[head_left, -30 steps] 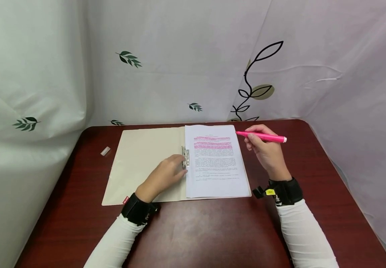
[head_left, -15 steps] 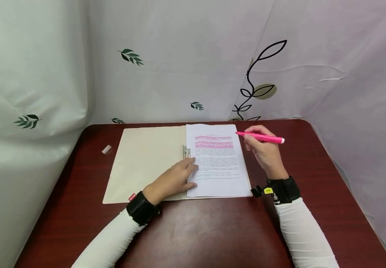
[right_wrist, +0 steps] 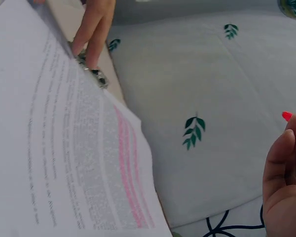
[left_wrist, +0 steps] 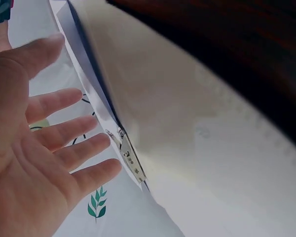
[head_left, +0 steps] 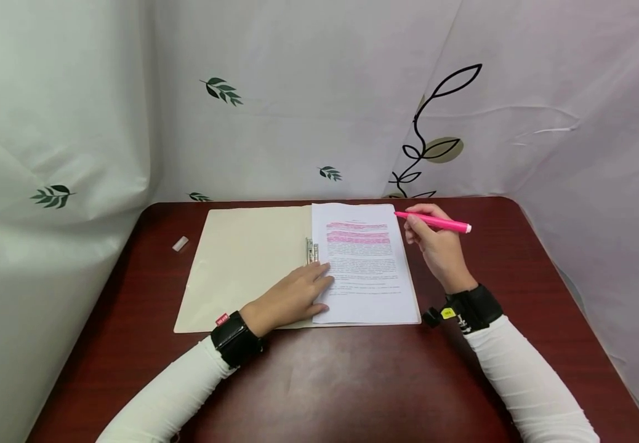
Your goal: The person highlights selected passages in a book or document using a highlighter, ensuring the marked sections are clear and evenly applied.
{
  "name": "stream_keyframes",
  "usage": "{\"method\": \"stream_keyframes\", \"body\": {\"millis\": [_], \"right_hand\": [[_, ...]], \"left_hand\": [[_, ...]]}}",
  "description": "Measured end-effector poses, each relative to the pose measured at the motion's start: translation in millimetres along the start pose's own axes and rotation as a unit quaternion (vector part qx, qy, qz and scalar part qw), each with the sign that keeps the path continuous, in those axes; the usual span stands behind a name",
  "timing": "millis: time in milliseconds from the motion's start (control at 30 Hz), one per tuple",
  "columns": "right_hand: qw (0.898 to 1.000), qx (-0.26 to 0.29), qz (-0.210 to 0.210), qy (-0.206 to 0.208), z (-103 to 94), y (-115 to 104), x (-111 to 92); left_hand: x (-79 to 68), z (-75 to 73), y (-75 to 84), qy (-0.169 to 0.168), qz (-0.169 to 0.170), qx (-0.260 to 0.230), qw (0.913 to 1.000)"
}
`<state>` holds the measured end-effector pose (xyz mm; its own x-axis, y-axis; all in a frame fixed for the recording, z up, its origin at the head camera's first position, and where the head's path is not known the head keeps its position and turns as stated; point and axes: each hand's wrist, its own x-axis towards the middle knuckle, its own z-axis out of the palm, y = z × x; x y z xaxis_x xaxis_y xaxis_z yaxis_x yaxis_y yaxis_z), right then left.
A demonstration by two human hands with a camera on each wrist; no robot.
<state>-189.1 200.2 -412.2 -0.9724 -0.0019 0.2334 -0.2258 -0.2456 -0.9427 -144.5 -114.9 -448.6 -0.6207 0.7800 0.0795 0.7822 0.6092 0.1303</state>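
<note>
A cream folder [head_left: 253,258] lies spread on the table, a stack of printed paper [head_left: 366,307] on its right half. Pink highlighting [head_left: 357,237] runs over several lines near the top of the sheet. My left hand [head_left: 289,298] reaches across the folder, its spread fingertips at the paper's left edge. Just beyond them sits the metal clip [head_left: 312,249], partly covered by that hand; it also shows in the left wrist view as a clip [left_wrist: 130,158]. My right hand [head_left: 436,246] holds a pink highlighter [head_left: 436,221], its tip close to the paper's upper right edge.
A small white piece [head_left: 180,244] lies on the dark red wooden table [head_left: 319,381] left of the folder. Behind the table's far edge hangs a pale curtain [head_left: 275,141] with leaf prints, which also closes in both sides.
The left hand has shifted from the metal clip onto the paper's left edge, its fingers spreading out. The right hand keeps the highlighter in nearly the same place.
</note>
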Motion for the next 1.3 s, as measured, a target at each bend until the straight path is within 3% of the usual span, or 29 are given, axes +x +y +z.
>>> {"method": "stream_keyframes", "body": {"millis": [233,433,733,1033,1300], "right_hand": [[0.999,0.016,0.013,-0.04,-1.4,8.7,5.2],[0.998,0.015,0.032,-0.047,-1.3,12.2,9.6],[0.995,0.032,0.066,-0.073,-1.6,20.5,18.4],[0.992,0.008,0.105,-0.076,6.7,33.3,26.6],[0.99,-0.058,0.097,-0.079,10.9,48.8,30.6]], "left_hand": [[0.1,-0.3,0.3,-0.026,-0.007,-0.034,0.999],[-1.5,0.4,-0.1,-0.057,-0.028,-0.076,0.9951],[-2.4,3.3,-1.8,-0.063,0.002,-0.068,0.9957],[-3.3,5.5,-1.9,-0.074,0.002,-0.074,0.9945],[-1.7,7.1,-0.9,-0.083,0.002,-0.082,0.9932]]}}
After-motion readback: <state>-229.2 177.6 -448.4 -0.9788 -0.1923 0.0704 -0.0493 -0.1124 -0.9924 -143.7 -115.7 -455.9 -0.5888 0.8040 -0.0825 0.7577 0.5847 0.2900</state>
